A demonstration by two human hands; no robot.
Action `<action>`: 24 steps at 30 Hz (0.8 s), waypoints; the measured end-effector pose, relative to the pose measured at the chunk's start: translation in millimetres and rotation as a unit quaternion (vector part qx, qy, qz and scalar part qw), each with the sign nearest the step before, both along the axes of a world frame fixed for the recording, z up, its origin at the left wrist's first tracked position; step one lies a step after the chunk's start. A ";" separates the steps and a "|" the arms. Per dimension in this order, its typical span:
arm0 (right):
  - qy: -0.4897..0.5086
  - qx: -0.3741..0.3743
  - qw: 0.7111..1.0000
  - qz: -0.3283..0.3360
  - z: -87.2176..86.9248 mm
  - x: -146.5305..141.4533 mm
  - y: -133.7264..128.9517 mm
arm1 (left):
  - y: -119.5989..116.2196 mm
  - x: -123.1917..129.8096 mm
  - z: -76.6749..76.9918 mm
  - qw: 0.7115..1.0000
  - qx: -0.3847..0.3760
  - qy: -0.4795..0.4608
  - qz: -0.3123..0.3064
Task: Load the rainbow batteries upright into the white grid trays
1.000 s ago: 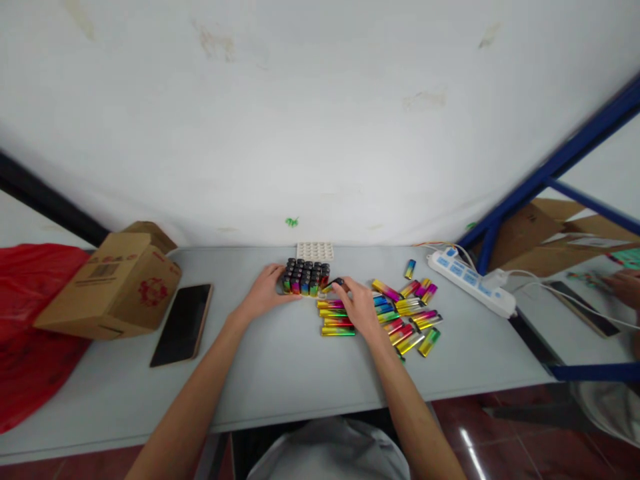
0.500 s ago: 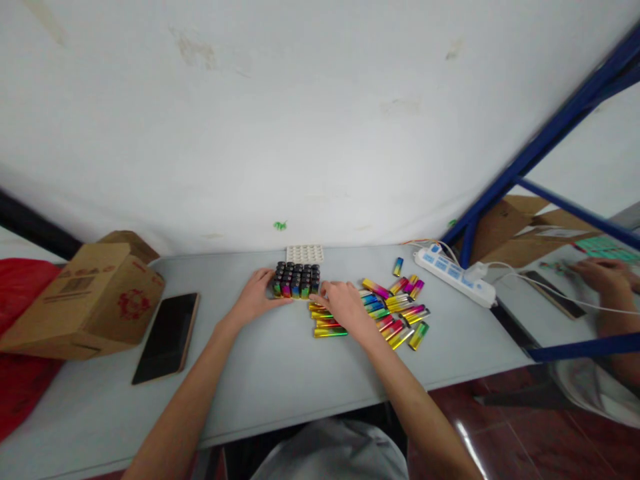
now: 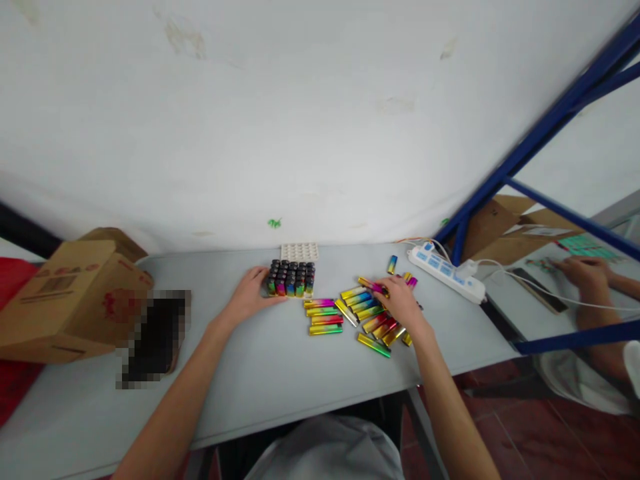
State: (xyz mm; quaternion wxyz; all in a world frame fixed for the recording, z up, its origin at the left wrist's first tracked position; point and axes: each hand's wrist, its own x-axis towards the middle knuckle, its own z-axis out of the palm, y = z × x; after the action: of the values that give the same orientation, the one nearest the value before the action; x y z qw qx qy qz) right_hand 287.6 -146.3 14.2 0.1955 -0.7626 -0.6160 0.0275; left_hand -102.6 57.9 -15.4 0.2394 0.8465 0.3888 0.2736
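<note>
Black-topped, colourful cylinders (image 3: 291,279) stand upright in tight rows near the wall. Around their left side lies my left hand (image 3: 249,293), its thumb along the front and its fingers behind. Several loose shiny cylinders (image 3: 326,320) lie flat in a small stack to the right of the rows. Farther right is a larger loose pile (image 3: 365,303). My right hand (image 3: 401,301) is over this pile, fingers closed at a yellow and magenta cylinder (image 3: 374,285). A white tray with round holes (image 3: 299,251) lies behind the rows.
On the left are a cardboard box (image 3: 75,300), a red bag (image 3: 20,280) and a dark pixelated flat object (image 3: 157,337). A white power strip (image 3: 447,272) with cables lies at right, beside a blue metal frame (image 3: 530,140). Beyond it, a person's hands (image 3: 585,270) are at work.
My right hand has moved right, from beside the standing rows to the loose pile. My left hand stays at the rows. The view has shifted slightly.
</note>
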 end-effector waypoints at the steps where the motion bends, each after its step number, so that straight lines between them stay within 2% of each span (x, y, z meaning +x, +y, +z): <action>1: 0.005 0.011 1.000 -0.002 -0.5 -1.3 0.0 | -0.3 -0.1 0.2 1.000 0.001 -0.001 0.000; 4: 0.065 0.060 0.996 0.000 3.8 -5.4 2.3 | -1.0 -0.9 1.3 1.000 0.003 -0.002 -0.002; 8: 0.173 0.139 0.974 -0.033 16.8 -11.2 13.1 | -1.1 -1.6 2.8 1.000 0.002 -0.001 0.001; 10: 0.228 0.185 0.955 -0.048 23.7 -18.2 23.2 | -1.0 -1.8 3.1 1.000 0.002 0.002 0.000; 13: 0.344 0.233 0.908 -0.053 34.8 -37.7 42.6 | -1.1 -2.0 2.9 1.000 0.003 0.003 -0.002; 16: 0.480 0.221 0.849 -0.004 45.6 -66.1 60.0 | -1.3 -2.2 2.2 1.000 -0.001 -0.003 -0.001; 19: 0.573 0.168 0.798 0.076 49.7 -95.7 70.4 | -2.2 -2.1 2.2 1.000 -0.004 -0.007 0.003; 21: 0.591 0.145 0.786 0.108 45.9 -112.5 74.0 | -3.0 -1.9 2.7 1.000 -0.005 -0.007 0.002; 24: 0.594 0.135 0.786 0.106 32.6 -131.0 76.5 | -4.3 -1.7 3.6 1.000 -0.007 -0.004 0.000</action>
State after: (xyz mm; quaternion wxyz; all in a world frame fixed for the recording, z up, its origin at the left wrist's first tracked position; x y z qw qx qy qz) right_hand 156.6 -69.8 46.8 0.6198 -0.4912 -0.4523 0.4123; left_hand -104.3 53.6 -11.8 0.2469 0.8437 0.3896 0.2747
